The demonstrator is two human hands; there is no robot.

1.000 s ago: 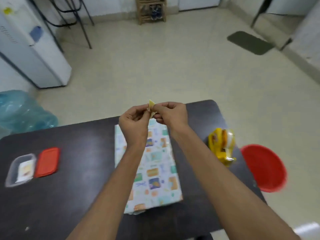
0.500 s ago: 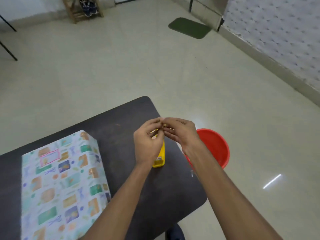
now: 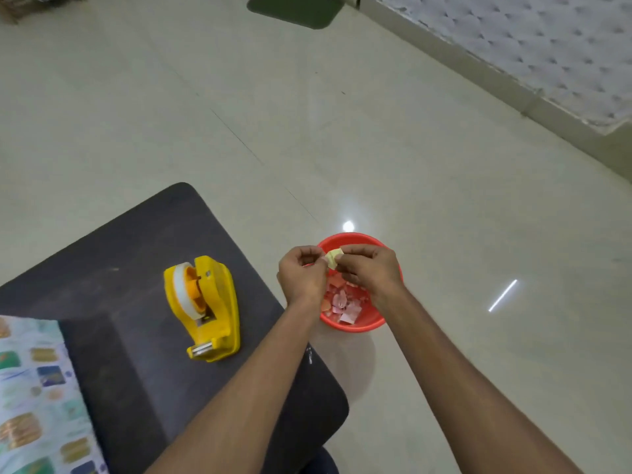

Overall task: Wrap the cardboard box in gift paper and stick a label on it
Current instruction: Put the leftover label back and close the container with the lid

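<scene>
My left hand [image 3: 302, 273] and right hand [image 3: 371, 270] pinch a small pale-yellow paper scrap [image 3: 332, 258] above the round red plastic bin [image 3: 355, 325] of paper scraps.

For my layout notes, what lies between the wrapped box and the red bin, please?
The yellow tape dispenser stands there on the dark table, seen in the head view.

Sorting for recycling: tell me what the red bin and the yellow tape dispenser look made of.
The red bin looks plastic: smooth, uniform wall, thin rim. The yellow tape dispenser looks hard plastic, glossy moulded body; its cutter seems metal, shiny grey.
</scene>
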